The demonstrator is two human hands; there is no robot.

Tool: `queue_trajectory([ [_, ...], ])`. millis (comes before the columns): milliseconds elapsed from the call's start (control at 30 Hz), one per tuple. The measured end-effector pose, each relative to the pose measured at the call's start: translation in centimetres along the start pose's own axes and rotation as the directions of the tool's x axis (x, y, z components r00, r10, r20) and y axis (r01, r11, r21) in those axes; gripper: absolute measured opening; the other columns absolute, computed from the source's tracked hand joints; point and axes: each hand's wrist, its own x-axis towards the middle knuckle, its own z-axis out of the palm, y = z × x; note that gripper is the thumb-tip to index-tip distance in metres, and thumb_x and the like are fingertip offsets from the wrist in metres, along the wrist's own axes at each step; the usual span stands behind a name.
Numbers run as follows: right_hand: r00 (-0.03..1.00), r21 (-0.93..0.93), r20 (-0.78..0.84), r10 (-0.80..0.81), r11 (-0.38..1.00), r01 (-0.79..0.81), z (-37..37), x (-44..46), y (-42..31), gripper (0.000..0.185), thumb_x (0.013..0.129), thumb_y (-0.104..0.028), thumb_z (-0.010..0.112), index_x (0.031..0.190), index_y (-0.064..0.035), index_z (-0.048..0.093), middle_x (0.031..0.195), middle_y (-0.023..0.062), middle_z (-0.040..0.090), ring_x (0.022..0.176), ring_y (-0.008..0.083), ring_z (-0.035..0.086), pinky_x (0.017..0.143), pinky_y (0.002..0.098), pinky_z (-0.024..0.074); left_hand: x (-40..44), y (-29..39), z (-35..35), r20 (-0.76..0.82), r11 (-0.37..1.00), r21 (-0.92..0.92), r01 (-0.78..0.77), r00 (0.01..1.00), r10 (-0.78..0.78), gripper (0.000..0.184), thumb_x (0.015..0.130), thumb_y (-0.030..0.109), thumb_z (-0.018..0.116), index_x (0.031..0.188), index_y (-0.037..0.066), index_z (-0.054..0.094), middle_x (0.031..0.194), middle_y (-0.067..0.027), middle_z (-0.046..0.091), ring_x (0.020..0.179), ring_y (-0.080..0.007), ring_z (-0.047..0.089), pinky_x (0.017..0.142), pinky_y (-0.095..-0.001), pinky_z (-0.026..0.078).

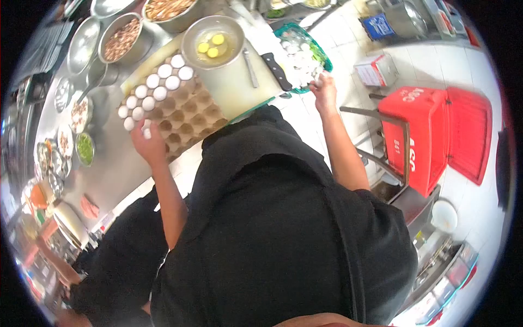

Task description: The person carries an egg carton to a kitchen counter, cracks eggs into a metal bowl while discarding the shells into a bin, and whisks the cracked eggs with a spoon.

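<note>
My left hand is at the near left corner of a cardboard egg tray, with its fingers closed round a white egg. Rows of white eggs fill the tray's left and far side; the rest of its cups are bare. Out to the right, my right hand is closed on a white eggshell, partly hidden by the fingers, over a green basket of shells. Beyond the tray stands a metal bowl holding three yolks in egg white.
A black-handled knife and a slim metal utensil lie on the cutting board. Metal bowls of chopped food line the left counter. A red bin and a stool stand at right. Another person's arm shows lower left.
</note>
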Motion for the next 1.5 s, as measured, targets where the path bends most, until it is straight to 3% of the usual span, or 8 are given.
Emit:
queue_trajectory([
  [167, 0.912, -0.238, 0.276, -0.303, 0.898, 0.370, 7.9, -0.9, -6.3, 0.038, 0.086, -0.010, 0.069, 0.122, -0.0018, 0.057, 0.098, 0.0084, 0.064, 0.077, 0.0135, 0.061, 0.067, 0.0283, 0.0511, -1.1, -1.1, 0.7, -0.046, 0.991, 0.136, 0.014, 0.999, -0.008, 0.037, 0.081, 0.016, 0.071, 0.115, 0.004, 0.064, 0.118, -0.0165, 0.060, 0.111, -0.0337, 0.056, 0.097, -0.0416, 0.045],
  [300, 0.621, -0.353, 0.592, -0.515, 0.527, 0.773, 16.4, -1.4, -8.5, 0.037, 0.086, -0.017, 0.071, 0.118, -0.0034, 0.058, 0.098, 0.0129, 0.067, 0.088, 0.0201, 0.064, 0.080, 0.0328, 0.0508, -1.3, -0.7, 1.4, -0.043, 0.984, 0.162, 0.074, 0.997, -0.068, 0.041, 0.079, 0.019, 0.072, 0.117, 0.007, 0.064, 0.124, -0.0158, 0.057, 0.115, -0.0333, 0.055, 0.098, -0.0414, 0.046],
  [533, 0.535, -0.503, 0.808, -0.246, 0.186, 0.844, 26.1, 1.6, -3.5, 0.044, 0.088, -0.032, 0.066, 0.119, -0.0018, 0.056, 0.110, 0.0256, 0.065, 0.105, 0.0403, 0.063, 0.088, 0.0467, 0.0491, 0.1, -3.0, 4.4, -0.062, 0.966, 0.154, 0.206, 0.978, -0.199, 0.046, 0.079, 0.026, 0.072, 0.121, 0.009, 0.064, 0.118, -0.0154, 0.062, 0.106, -0.0333, 0.062, 0.092, -0.0424, 0.050],
  [1100, 0.594, -0.600, 0.800, -0.085, -0.157, 0.785, 28.5, 1.7, -5.4, 0.046, 0.092, -0.046, 0.059, 0.123, -0.0114, 0.058, 0.107, 0.0210, 0.068, 0.103, 0.0383, 0.064, 0.089, 0.0477, 0.0499, 0.3, -2.7, 6.1, -0.103, 0.939, -0.102, 0.327, 0.936, -0.337, 0.037, 0.080, 0.026, 0.073, 0.110, 0.006, 0.069, 0.109, -0.0131, 0.069, 0.099, -0.0289, 0.067, 0.089, -0.0386, 0.052],
  [1200, 0.551, -0.570, 0.821, -0.151, -0.156, 0.807, 28.7, -0.8, -8.0, 0.045, 0.092, -0.048, 0.058, 0.120, -0.0125, 0.060, 0.100, 0.0217, 0.069, 0.098, 0.0386, 0.066, 0.086, 0.0472, 0.0510, 0.2, -5.0, 6.9, -0.098, 0.860, -0.426, 0.280, 0.931, -0.352, 0.033, 0.084, 0.024, 0.072, 0.110, 0.003, 0.068, 0.102, -0.0103, 0.069, 0.090, -0.0235, 0.067, 0.082, -0.0359, 0.053],
  [1300, 0.434, -0.434, 0.819, -0.376, 0.090, 0.897, 29.6, 0.5, -8.4, 0.042, 0.092, -0.046, 0.062, 0.112, -0.0092, 0.064, 0.085, 0.0185, 0.071, 0.086, 0.0307, 0.070, 0.076, 0.0403, 0.0525, -0.2, -3.3, 4.5, 0.143, 0.505, -0.720, 0.476, 0.813, -0.564, 0.030, 0.090, 0.019, 0.066, 0.115, 0.003, 0.064, 0.097, -0.0065, 0.068, 0.080, -0.0181, 0.063, 0.066, -0.0308, 0.053],
  [1433, 0.609, -0.168, 0.788, -0.090, 0.920, 0.354, 28.3, 2.5, -11.5, 0.041, 0.094, -0.029, 0.064, 0.120, 0.0016, 0.057, 0.091, 0.0099, 0.067, 0.072, 0.0146, 0.059, 0.067, 0.0300, 0.0490, -0.6, -3.4, 3.1, 0.310, 0.090, -0.912, 0.400, 0.816, -0.487, 0.034, 0.093, 0.016, 0.061, 0.126, 0.006, 0.056, 0.098, -0.0062, 0.065, 0.067, -0.0165, 0.057, 0.049, -0.0262, 0.044],
  [1500, 0.634, -0.144, 0.754, -0.174, 0.898, 0.417, 25.8, 2.6, -13.4, 0.037, 0.093, -0.020, 0.062, 0.121, 0.0028, 0.056, 0.099, 0.0086, 0.064, 0.079, 0.0187, 0.061, 0.073, 0.0319, 0.0514, -0.8, -3.6, 3.2, 0.306, -0.066, -0.947, 0.316, 0.818, -0.487, 0.036, 0.095, 0.017, 0.059, 0.128, 0.006, 0.052, 0.100, -0.0064, 0.063, 0.065, -0.0167, 0.055, 0.047, -0.0261, 0.041],
])
